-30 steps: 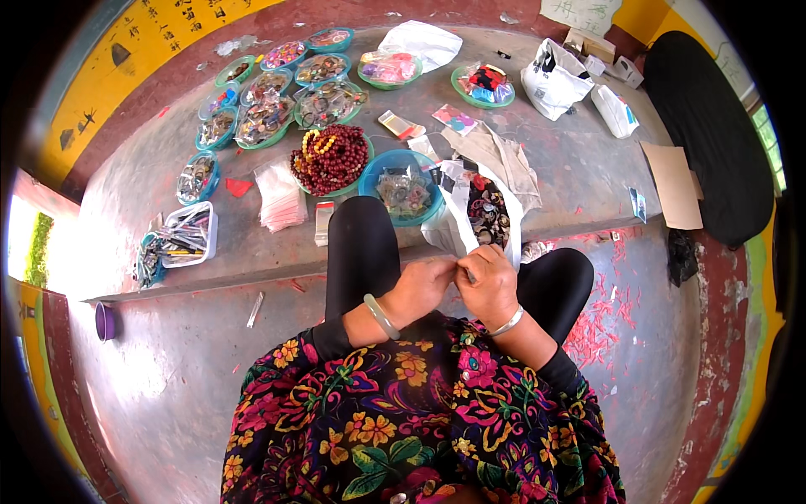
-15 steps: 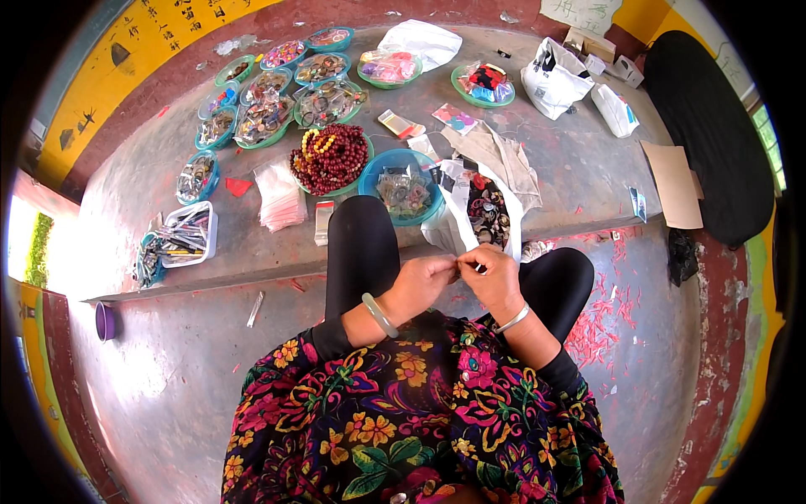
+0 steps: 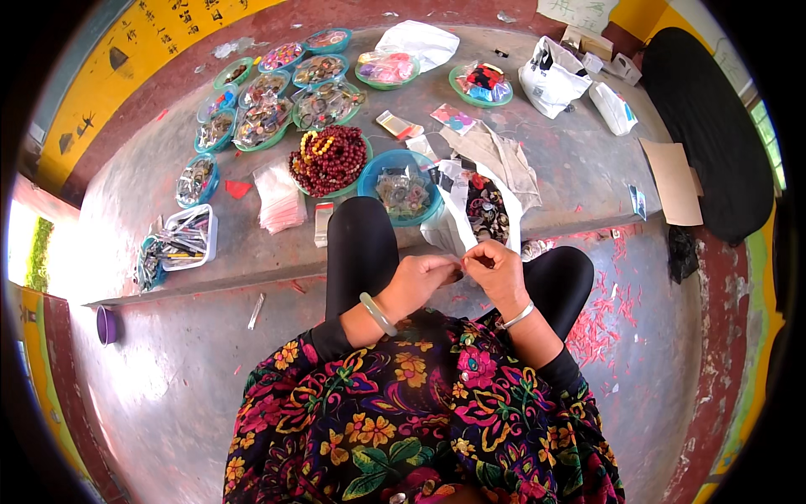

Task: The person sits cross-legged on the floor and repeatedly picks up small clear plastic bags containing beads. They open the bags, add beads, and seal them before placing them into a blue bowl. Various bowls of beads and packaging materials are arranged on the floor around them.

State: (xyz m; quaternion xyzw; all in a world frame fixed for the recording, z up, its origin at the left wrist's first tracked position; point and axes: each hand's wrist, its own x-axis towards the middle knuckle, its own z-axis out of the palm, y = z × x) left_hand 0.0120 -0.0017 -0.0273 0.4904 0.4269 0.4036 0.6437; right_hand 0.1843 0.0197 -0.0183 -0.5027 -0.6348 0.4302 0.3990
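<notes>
My left hand (image 3: 421, 280) and my right hand (image 3: 497, 274) meet fingertip to fingertip above my lap, each closed in a pinch. Something small and dark shows between them, too small to name. Just beyond them an opened white bag (image 3: 514, 228) holds a heap of small dark and red pieces (image 3: 487, 210). To its left stands a blue basin (image 3: 366, 200) with clear packets (image 3: 405, 191) inside. Strings of dark red beads (image 3: 329, 166), with a yellow strand (image 3: 319, 144) on top, fill a green dish behind my left knee.
Several basins of packed trinkets (image 3: 262, 118) crowd the raised ledge at far left. A stack of clear bags (image 3: 279, 195) and a white tray of pens (image 3: 210, 239) lie nearer. Cardboard (image 3: 672, 181) rests at right; red scraps (image 3: 600, 315) litter the floor.
My right hand has shifted slightly and turned a little, its fingers still pinched against the left ones. My left hand has barely moved.
</notes>
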